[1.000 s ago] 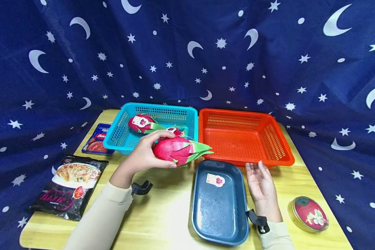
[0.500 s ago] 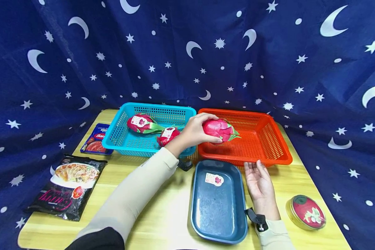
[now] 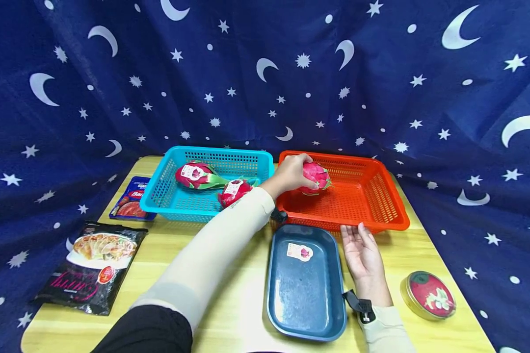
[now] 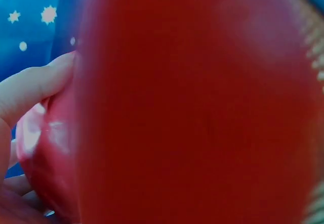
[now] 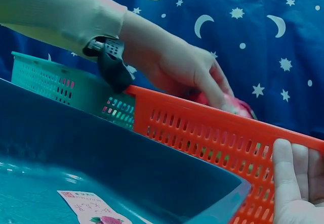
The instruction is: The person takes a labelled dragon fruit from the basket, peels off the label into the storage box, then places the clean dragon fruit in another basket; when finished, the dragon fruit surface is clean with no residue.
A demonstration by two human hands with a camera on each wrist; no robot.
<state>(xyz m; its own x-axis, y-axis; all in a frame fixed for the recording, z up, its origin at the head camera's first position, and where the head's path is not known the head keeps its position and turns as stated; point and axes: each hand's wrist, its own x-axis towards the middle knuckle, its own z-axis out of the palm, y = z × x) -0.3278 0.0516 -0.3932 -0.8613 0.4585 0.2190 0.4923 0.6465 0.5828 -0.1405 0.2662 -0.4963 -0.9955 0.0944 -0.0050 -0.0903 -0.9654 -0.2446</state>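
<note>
Left hand point(image 3: 293, 175) grips one dragon fruit point(image 3: 316, 178) in the left end of the red basket point(image 3: 349, 196); contact with the bottom unclear. Right hand point(image 3: 363, 252), palm up, fingers uncurled, touches the basket's near side. Work looks partway: this fruit not yet released, a second fruit point(image 3: 195, 175) and a third fruit point(image 3: 233, 191) in the turquoise basket point(image 3: 190, 214).

Dragon fruit point(image 3: 317, 176) in the left hand point(image 3: 289, 175), right basket point(image 3: 353, 203) under it, left basket point(image 3: 243, 151) with two more fruits point(image 3: 198, 175) to this hand's left, two packets point(image 3: 94, 267) farther left, tray point(image 3: 306, 296) just left of the right hand point(image 3: 364, 257), tin point(image 3: 430, 296) to that hand's right
</note>
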